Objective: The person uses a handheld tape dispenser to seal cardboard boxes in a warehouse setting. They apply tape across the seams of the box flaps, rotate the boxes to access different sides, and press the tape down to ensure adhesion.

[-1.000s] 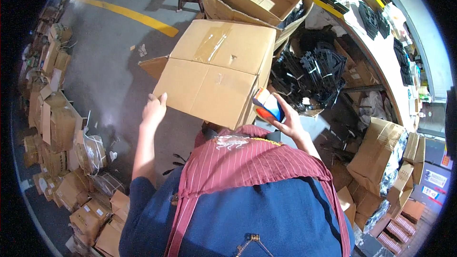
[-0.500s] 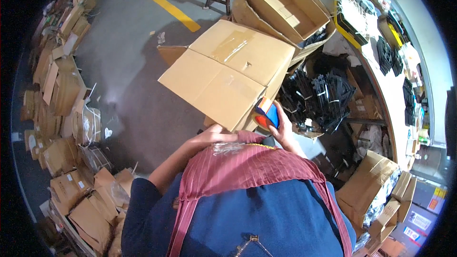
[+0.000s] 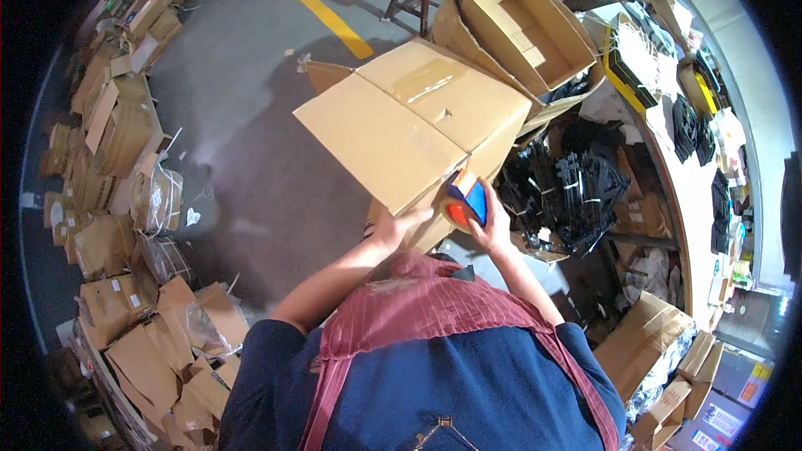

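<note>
Box: closed cardboard box (image 3: 413, 129), tilted, held up at 12 o'clock from the person's chest.
Tape dispenser: orange-and-blue tape dispenser (image 3: 464, 200) touching the box's near corner, at 1 o'clock.
Right hand: right hand (image 3: 493, 225) wrapped tight around the dispenser.
Left hand: left hand (image 3: 399, 225) pressed flat under the box's near edge, fingers mostly hidden.
Risk: with only 1 hand under it, the box could tip away or the tape run crooked.
Floor: grey concrete floor (image 3: 251, 159) with a yellow line (image 3: 309, 4) at 11 o'clock.
Room: flattened cartons (image 3: 117, 167) at 9 o'clock; open box (image 3: 522, 29) and black parts (image 3: 576, 192) at 2 o'clock.
</note>
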{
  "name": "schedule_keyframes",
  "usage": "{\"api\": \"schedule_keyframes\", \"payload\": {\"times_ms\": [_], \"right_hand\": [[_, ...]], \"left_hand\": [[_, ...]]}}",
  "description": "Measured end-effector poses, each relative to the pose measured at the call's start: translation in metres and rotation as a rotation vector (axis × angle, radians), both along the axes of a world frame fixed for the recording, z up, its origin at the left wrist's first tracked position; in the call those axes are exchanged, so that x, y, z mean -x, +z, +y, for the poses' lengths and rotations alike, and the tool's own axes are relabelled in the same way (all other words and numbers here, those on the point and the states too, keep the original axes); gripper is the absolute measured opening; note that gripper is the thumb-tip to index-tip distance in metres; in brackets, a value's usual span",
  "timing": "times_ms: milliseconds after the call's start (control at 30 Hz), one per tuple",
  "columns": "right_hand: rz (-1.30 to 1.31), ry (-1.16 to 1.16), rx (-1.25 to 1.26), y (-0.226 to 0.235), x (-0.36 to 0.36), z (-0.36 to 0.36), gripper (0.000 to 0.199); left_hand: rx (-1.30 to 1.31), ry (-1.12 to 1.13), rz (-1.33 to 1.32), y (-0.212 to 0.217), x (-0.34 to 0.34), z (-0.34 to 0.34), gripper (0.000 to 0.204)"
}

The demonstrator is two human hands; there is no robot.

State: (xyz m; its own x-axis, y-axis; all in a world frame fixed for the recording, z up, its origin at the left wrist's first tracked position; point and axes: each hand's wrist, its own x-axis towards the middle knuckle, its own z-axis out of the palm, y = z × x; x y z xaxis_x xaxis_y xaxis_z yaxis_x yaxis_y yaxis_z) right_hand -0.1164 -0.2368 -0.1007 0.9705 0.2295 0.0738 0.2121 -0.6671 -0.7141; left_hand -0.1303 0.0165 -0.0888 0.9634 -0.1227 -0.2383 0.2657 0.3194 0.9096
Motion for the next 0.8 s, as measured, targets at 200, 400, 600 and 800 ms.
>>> {"api": "schedule_keyframes", "payload": {"times_ms": [200, 400, 600, 800], "right_hand": [[-0.033, 0.107, 0.076, -0.014, 0.018, 0.012, 0.081], [0.176, 0.103, 0.115, -0.013, 0.045, 0.012, 0.080], [0.155, -0.083, 0.111, 0.116, 0.055, 0.020, 0.076], [-0.001, -0.084, 0.163, 0.150, 0.055, 0.005, 0.067]], "left_hand": [[-0.329, -0.172, -0.163, -0.094, 0.047, 0.039, 0.054], [-0.526, -0.193, -0.262, -0.110, 0.063, 0.047, 0.058], [-0.254, -0.029, -0.253, -0.188, 0.062, 0.049, 0.039], [-0.224, 0.036, -0.339, -0.175, 0.045, 0.030, 0.043]]}}
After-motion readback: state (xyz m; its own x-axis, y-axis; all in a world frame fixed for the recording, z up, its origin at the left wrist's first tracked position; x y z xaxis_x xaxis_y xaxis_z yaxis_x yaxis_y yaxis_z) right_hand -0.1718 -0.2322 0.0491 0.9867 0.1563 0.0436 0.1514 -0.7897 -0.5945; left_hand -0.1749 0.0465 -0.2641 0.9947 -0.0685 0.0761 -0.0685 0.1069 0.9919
